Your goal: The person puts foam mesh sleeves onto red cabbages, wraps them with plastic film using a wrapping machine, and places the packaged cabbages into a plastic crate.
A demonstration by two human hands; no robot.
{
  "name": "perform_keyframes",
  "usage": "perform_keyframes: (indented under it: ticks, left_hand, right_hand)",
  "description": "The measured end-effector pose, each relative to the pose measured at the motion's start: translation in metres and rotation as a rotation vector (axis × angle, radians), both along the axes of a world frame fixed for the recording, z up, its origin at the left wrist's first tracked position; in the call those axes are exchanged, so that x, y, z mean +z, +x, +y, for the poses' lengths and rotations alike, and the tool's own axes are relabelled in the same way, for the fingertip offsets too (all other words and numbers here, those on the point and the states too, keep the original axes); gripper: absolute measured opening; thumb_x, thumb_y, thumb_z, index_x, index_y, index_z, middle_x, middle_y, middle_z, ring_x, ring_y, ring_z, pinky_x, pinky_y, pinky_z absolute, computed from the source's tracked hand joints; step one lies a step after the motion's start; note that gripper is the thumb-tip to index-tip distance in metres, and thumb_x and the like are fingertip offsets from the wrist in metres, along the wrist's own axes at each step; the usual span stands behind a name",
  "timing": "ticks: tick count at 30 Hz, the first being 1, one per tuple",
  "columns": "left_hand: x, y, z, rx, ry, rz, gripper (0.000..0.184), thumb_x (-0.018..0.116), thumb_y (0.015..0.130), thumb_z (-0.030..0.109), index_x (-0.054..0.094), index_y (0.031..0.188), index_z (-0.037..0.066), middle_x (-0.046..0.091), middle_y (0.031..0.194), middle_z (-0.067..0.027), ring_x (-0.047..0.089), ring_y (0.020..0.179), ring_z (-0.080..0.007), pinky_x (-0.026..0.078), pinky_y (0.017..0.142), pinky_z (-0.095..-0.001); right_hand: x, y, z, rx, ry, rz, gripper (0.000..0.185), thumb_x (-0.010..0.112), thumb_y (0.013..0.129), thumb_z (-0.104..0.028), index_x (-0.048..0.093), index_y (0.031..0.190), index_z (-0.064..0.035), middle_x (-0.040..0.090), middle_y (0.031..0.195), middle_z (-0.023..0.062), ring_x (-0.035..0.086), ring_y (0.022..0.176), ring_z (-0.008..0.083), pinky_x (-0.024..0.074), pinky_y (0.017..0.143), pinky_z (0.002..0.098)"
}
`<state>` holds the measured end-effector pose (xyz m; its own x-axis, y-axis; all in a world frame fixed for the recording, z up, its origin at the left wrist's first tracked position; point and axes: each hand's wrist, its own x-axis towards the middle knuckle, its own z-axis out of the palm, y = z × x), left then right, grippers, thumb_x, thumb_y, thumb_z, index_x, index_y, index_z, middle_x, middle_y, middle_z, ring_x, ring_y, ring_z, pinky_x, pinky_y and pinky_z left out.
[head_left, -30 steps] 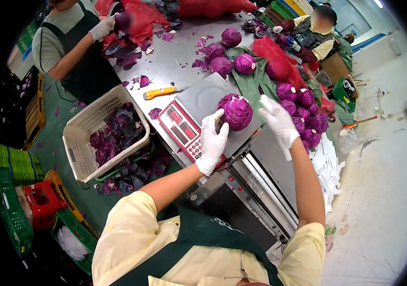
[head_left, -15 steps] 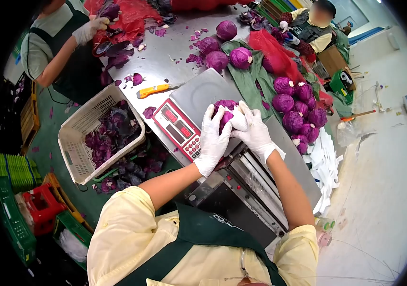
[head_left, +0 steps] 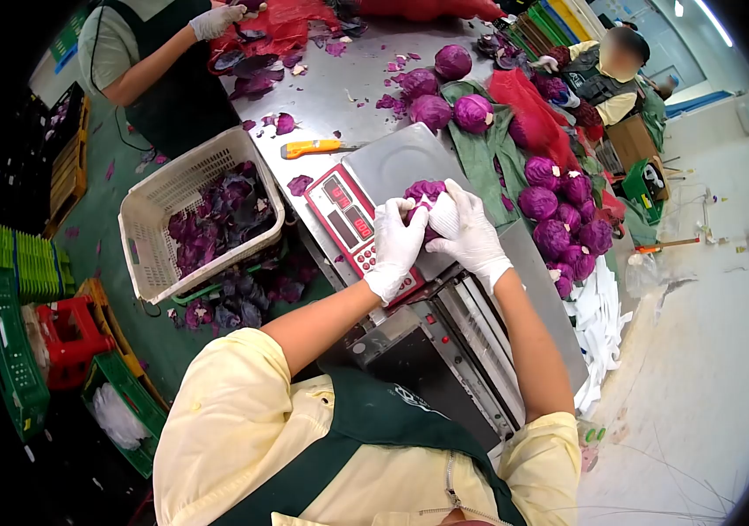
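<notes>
A shiny metal table (head_left: 352, 74) runs up the room, scraps of purple leaf strewn over it, beside a green floor on one side and a pale one on the other. The purple cabbage (head_left: 424, 192) is between my two gloved hands, over the near part of the scale plate (head_left: 392, 162); whether it rests on the plate I can't tell. My left hand (head_left: 398, 245) is bent round its left side, fingertips up against it. My right hand (head_left: 477, 237) grips the white netting (head_left: 444, 216) that covers the cabbage's right side, fingers curled over it.

Just left of my hands is the scale's red panel (head_left: 348, 223), digits lit. Beyond that an orange-handled knife (head_left: 311, 148) lies on the metal, near the white crate (head_left: 151, 254) of purple leaves. A roller machine (head_left: 471, 342) stands nearer my body.

To the right, more cabbages (head_left: 551, 237) sit piled up, white strips (head_left: 598, 324) heaped below them, green cloth (head_left: 501, 149) and red mesh (head_left: 528, 114) behind. Two other people work farther off, one at the upper left (head_left: 173, 70), one at the upper right (head_left: 611, 79).
</notes>
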<state>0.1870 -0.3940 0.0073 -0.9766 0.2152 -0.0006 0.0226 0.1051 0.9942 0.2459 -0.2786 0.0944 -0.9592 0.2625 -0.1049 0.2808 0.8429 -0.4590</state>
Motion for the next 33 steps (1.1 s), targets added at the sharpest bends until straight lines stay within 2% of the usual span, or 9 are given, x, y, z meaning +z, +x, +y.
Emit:
perform_keyframes:
  ticks: [5, 7, 11, 12, 18, 22, 25, 29, 33]
  left_hand:
    - [-0.007, -0.002, 0.007, 0.050, 0.040, 0.138, 0.025, 0.063, 0.087, 0.027, 0.057, 0.085, 0.002, 0.057, 0.081, -0.0157, 0.053, 0.085, -0.0320, 0.043, 0.077, -0.0436]
    - [-0.006, -0.007, 0.009, 0.018, -0.158, 0.181, 0.028, 0.058, 0.090, 0.029, 0.056, 0.083, 0.002, 0.057, 0.083, -0.0171, 0.053, 0.083, -0.0334, 0.043, 0.076, -0.0445]
    - [0.009, 0.002, 0.018, 0.008, -0.127, 0.191, 0.024, 0.054, 0.092, 0.029, 0.055, 0.091, 0.005, 0.060, 0.085, -0.0172, 0.058, 0.082, -0.0367, 0.045, 0.073, -0.0477]
    - [0.015, 0.001, 0.020, 0.036, -0.013, 0.044, 0.023, 0.054, 0.092, 0.028, 0.055, 0.095, 0.006, 0.063, 0.088, -0.0171, 0.061, 0.085, -0.0367, 0.046, 0.075, -0.0475]
    - [0.028, -0.005, 0.015, -0.235, -0.300, -0.065, 0.039, 0.046, 0.093, 0.039, 0.063, 0.093, 0.004, 0.066, 0.090, -0.0220, 0.062, 0.087, -0.0391, 0.047, 0.080, -0.0481]
    - [0.035, 0.003, 0.010, -0.242, -0.241, 0.134, 0.041, 0.049, 0.091, 0.043, 0.066, 0.092, 0.005, 0.066, 0.088, -0.0205, 0.063, 0.085, -0.0388, 0.048, 0.077, -0.0473]
    - [0.042, 0.001, -0.003, -0.310, -0.028, 0.031, 0.032, 0.058, 0.091, 0.032, 0.064, 0.092, 0.001, 0.065, 0.084, -0.0185, 0.062, 0.080, -0.0347, 0.049, 0.073, -0.0411]
    - [0.032, 0.021, -0.039, -0.422, 0.003, 0.672, 0.010, 0.071, 0.080, 0.011, 0.070, 0.090, 0.008, 0.066, 0.083, -0.0066, 0.063, 0.080, -0.0233, 0.050, 0.069, -0.0331]
    - [0.014, 0.016, -0.056, -0.519, 0.205, 0.565, 0.015, 0.070, 0.080, 0.005, 0.069, 0.095, 0.005, 0.070, 0.092, -0.0073, 0.065, 0.084, -0.0205, 0.053, 0.074, -0.0303]
  right_hand:
    - [-0.006, 0.006, 0.012, 0.059, 0.000, -0.014, 0.110, 0.084, 0.060, -0.014, 0.019, 0.149, -0.0125, 0.035, 0.139, 0.0210, 0.040, 0.128, 0.0362, 0.0362, 0.107, 0.0389]
    - [-0.009, 0.010, 0.010, 0.014, 0.030, -0.021, 0.109, 0.084, 0.061, -0.012, 0.019, 0.149, -0.0120, 0.035, 0.138, 0.0221, 0.042, 0.126, 0.0378, 0.0371, 0.106, 0.0392]
    - [-0.013, 0.018, 0.016, -0.063, 0.018, -0.004, 0.110, 0.084, 0.061, -0.014, 0.019, 0.149, -0.0117, 0.038, 0.137, 0.0217, 0.044, 0.124, 0.0396, 0.0392, 0.104, 0.0399]
    - [-0.013, 0.021, 0.016, -0.066, 0.042, -0.006, 0.111, 0.085, 0.061, -0.016, 0.017, 0.149, -0.0118, 0.037, 0.138, 0.0215, 0.046, 0.123, 0.0397, 0.0411, 0.102, 0.0403]
    - [-0.018, 0.022, 0.014, -0.126, 0.105, -0.016, 0.115, 0.086, 0.061, -0.024, 0.015, 0.149, -0.0116, 0.042, 0.131, 0.0244, 0.052, 0.115, 0.0416, 0.0459, 0.095, 0.0425]
    - [-0.016, 0.014, 0.013, -0.228, 0.102, -0.073, 0.115, 0.086, 0.060, -0.032, 0.017, 0.149, -0.0118, 0.044, 0.126, 0.0253, 0.054, 0.111, 0.0426, 0.0468, 0.092, 0.0440]
    - [-0.015, 0.014, 0.012, -0.242, 0.090, -0.074, 0.113, 0.085, 0.060, -0.030, 0.017, 0.149, -0.0133, 0.045, 0.126, 0.0251, 0.053, 0.111, 0.0425, 0.0462, 0.093, 0.0444]
    - [-0.026, 0.017, 0.029, -0.194, 0.027, 0.019, 0.111, 0.085, 0.059, -0.029, 0.020, 0.148, -0.0145, 0.044, 0.129, 0.0241, 0.050, 0.115, 0.0415, 0.0434, 0.098, 0.0430]
    - [-0.020, 0.022, 0.033, -0.113, -0.056, 0.034, 0.109, 0.085, 0.060, -0.028, 0.022, 0.148, -0.0144, 0.042, 0.136, 0.0215, 0.045, 0.124, 0.0399, 0.0386, 0.104, 0.0414]
